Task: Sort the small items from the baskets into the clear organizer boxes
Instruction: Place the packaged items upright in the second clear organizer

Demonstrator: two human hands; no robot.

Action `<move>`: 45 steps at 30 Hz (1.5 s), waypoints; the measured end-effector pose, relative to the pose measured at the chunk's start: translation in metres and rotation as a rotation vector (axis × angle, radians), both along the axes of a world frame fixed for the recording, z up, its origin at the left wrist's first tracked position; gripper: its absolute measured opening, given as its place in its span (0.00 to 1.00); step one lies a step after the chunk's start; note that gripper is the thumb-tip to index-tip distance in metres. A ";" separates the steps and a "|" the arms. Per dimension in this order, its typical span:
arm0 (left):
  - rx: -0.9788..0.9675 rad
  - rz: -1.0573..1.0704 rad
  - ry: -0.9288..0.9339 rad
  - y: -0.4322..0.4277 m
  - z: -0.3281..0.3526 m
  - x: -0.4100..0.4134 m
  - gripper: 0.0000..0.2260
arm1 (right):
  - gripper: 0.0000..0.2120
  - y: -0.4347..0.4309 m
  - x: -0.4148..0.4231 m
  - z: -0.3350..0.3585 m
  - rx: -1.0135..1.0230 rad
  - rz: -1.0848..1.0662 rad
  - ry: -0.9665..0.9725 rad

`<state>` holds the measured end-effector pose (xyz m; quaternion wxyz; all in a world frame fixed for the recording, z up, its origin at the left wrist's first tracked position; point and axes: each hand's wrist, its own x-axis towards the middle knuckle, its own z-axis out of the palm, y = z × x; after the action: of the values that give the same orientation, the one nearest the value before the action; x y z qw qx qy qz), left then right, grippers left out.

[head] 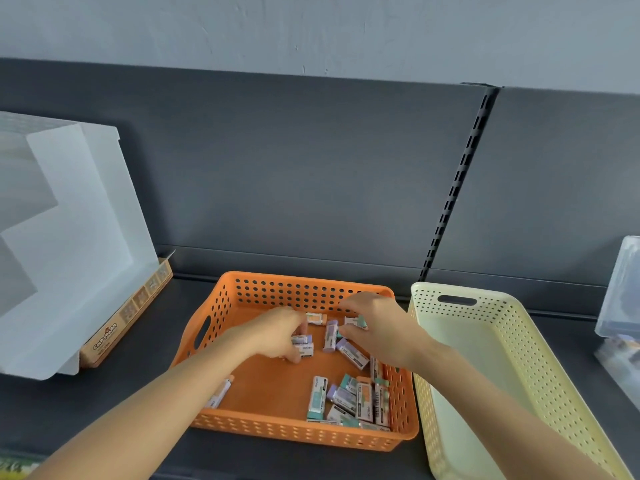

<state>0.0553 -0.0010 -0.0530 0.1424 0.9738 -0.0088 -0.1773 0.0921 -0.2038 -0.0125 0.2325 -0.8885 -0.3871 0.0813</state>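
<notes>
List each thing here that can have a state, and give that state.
Orange basket, upright, holding loose erasers.
Yellow basket, upright, nothing visible inside.
Left hand, gripping erasers in the orange basket.
Right hand, pinching one eraser there.
Clear box, at right edge, lid state unclear.

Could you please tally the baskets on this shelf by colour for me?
Orange basket: 1
Pale yellow basket: 1
Total: 2
</notes>
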 end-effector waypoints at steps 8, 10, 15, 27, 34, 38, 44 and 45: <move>-0.047 0.041 -0.053 0.009 0.003 -0.010 0.12 | 0.16 0.004 -0.004 0.000 0.005 0.027 -0.005; -0.102 0.085 -0.137 0.013 0.007 -0.015 0.11 | 0.14 0.007 -0.003 -0.004 -0.024 0.029 0.003; -0.299 0.197 -0.293 0.020 0.020 -0.030 0.12 | 0.14 0.017 0.005 -0.025 -0.180 0.045 0.040; -0.427 0.449 -0.483 0.027 0.019 -0.064 0.10 | 0.14 0.040 -0.005 -0.040 -0.335 0.198 0.010; -0.454 0.496 -0.522 0.025 0.018 -0.068 0.10 | 0.21 0.038 -0.001 -0.039 -0.326 0.208 0.003; -0.450 0.475 -0.509 0.024 0.014 -0.068 0.10 | 0.13 0.038 0.002 -0.039 -0.416 0.235 -0.035; -0.458 0.471 -0.505 0.025 0.011 -0.067 0.11 | 0.07 0.043 0.010 -0.029 -0.371 0.298 -0.062; -0.455 0.470 -0.507 0.025 0.011 -0.067 0.11 | 0.07 0.046 0.012 -0.028 -0.338 0.293 -0.077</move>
<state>-0.0120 0.0238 -0.0419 0.3842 0.9056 0.1402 0.1120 0.1044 -0.1583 -0.0405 0.0508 -0.8516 -0.5015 0.1441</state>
